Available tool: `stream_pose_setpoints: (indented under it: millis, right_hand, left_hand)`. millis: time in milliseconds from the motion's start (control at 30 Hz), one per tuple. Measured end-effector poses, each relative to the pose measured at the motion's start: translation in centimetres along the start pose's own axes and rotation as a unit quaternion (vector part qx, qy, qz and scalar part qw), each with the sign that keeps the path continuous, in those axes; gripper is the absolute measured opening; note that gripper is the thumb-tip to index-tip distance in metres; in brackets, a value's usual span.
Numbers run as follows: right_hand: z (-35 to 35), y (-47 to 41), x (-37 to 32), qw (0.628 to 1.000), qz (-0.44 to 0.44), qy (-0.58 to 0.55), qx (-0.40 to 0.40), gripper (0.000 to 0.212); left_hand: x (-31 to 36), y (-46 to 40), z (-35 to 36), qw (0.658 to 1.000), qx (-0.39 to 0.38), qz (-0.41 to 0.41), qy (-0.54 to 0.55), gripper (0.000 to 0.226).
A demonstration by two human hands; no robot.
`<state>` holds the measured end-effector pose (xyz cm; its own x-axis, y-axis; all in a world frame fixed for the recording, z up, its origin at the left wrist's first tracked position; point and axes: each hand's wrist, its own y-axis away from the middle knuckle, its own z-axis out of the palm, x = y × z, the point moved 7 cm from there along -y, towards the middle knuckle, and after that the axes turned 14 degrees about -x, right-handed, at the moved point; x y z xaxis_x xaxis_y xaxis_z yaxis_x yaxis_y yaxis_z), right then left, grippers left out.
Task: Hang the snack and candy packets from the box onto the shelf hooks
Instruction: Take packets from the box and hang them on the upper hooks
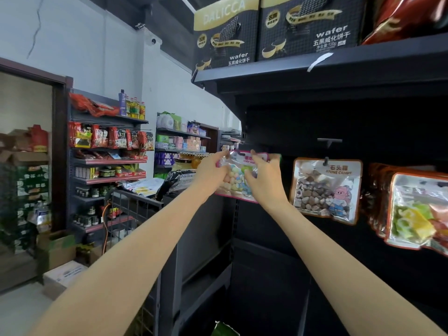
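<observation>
Both hands hold a clear pink-edged packet of pastel candies point(238, 177) up against the left end of the black shelf back panel. My left hand point(213, 169) pinches its upper left corner. My right hand point(263, 179) grips its right side, fingers curled over the top edge. To the right, a stone candy packet point(324, 190) hangs on a hook point(326, 161). An empty hook point(329, 141) sticks out above it. Further right hang orange-edged packets of coloured sweets point(417, 212). The box is not in view, apart from a green packet corner point(224, 329) at the bottom edge.
Black wafer boxes point(308, 27) stand on the shelf above point(315, 66). Lower black shelves point(206, 282) lie under my arms. A wire basket rack point(135, 204) and stocked store shelves point(109, 161) fill the left side. Cardboard boxes point(60, 248) sit on the floor.
</observation>
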<state>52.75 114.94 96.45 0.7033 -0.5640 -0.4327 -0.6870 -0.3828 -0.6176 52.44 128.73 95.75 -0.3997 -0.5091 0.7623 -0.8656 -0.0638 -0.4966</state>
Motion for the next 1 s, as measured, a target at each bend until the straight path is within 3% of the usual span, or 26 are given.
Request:
stream_pose_setpoints:
  millis: [200, 267, 367, 467, 700, 800, 1000]
  right_hand:
    - [0.4, -0.7, 0.7, 0.970, 0.033, 0.237, 0.045, 0.062]
    - [0.4, -0.5, 0.2, 0.965, 0.010, 0.251, 0.073, 0.060]
    - [0.3, 0.2, -0.7, 0.970, -0.039, 0.220, 0.098, 0.040]
    - [1.4, 0.7, -2.0, 0.979, -0.096, 0.176, 0.030, 0.023]
    - [7.8, 3.0, -6.0, 0.985, -0.147, 0.017, -0.083, 0.024]
    - [13.5, 5.1, -9.1, 0.974, -0.163, -0.050, -0.146, 0.021]
    - [30.0, 11.7, -16.9, 0.928, -0.182, -0.113, -0.303, 0.016]
  left_hand:
    - [0.5, -1.5, 1.0, 0.989, 0.021, -0.004, -0.148, 0.050]
    - [0.6, -1.6, 0.7, 0.984, 0.048, -0.005, -0.172, 0.046]
    - [0.9, -0.7, 0.3, 0.976, 0.069, 0.000, -0.207, 0.042]
    - [1.5, 1.0, -0.7, 0.955, 0.090, 0.022, -0.282, 0.034]
    - [-1.4, 9.6, -5.4, 0.905, 0.137, -0.016, -0.401, 0.025]
    - [-5.9, 15.1, -8.6, 0.895, 0.132, -0.083, -0.417, 0.020]
    - [-18.4, 29.0, -17.8, 0.886, 0.141, -0.272, -0.347, 0.011]
